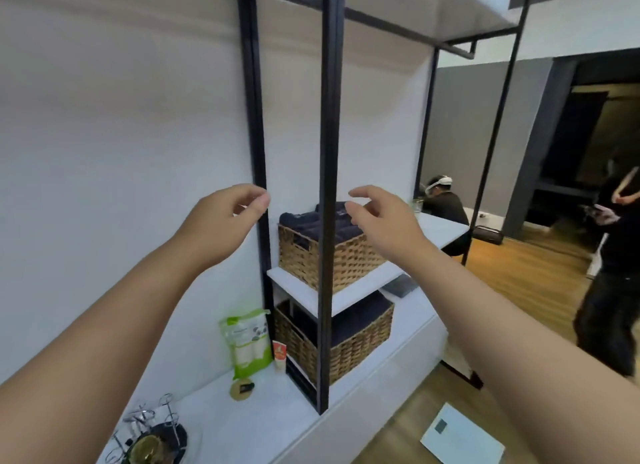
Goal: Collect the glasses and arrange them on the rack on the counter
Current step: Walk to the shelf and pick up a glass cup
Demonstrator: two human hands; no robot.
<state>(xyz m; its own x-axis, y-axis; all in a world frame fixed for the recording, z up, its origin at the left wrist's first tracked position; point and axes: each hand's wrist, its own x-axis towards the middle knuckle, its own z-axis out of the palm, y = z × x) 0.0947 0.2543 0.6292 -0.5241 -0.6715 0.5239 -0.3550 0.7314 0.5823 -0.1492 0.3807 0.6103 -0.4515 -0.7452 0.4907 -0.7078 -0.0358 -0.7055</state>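
Two bare hands, left hand [225, 217] and right hand [377, 221], reach out empty, fingers loosely curled. Collecting step: one small clear glass [416, 205] sits just beyond the right hand; the wire rack [152, 418] waits far below the left, on the white table [249, 425]. Next, I reckon, grasp that glass.

No legible text anywhere. Only blurred print and a panda picture on the green-and-white packet [247, 342], standing beside the lower wicker basket [346, 345]. Smeared marking on the small orange-and-white carton [280, 354] between them, unreadable too.
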